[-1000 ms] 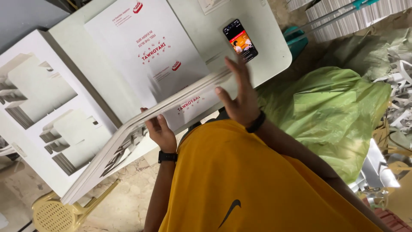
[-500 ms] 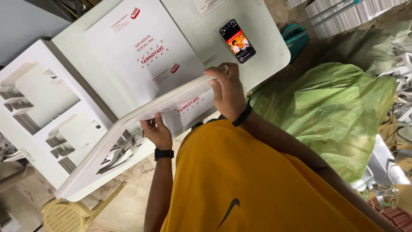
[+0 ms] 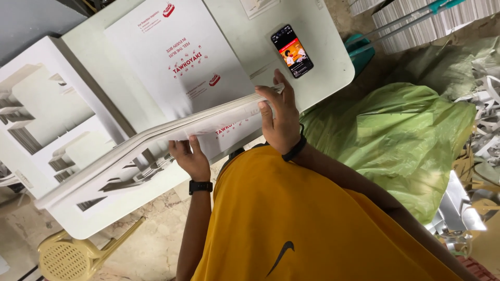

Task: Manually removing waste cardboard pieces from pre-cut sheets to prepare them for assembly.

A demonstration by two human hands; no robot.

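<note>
A stack of flat white die-cut cardboard sheets is held at its near edge, lifted at a slant above the surface. The right hand is closed over the stack's right end, fingers curled across the top and thumb underneath, so the sheets are pinched together rather than left to fan apart. The left hand is closed on the same edge further left, fingers under the stack, seemingly to carry its weight and keep the long edge level. Held at two spread points, the thin sheets appear to be kept from sagging in the middle.

Beyond the stack, a printed white sheet with red marks lies flat on the surface. To the right of the stack's far end, a phone with a lit screen rests face up. Left of the stack, more cut sheets are spread out. To the right of the stack, off the surface, a green plastic bag lies bulging; its contents cannot be seen. Below the stack's left end, a yellow plastic stool stands on the floor.
</note>
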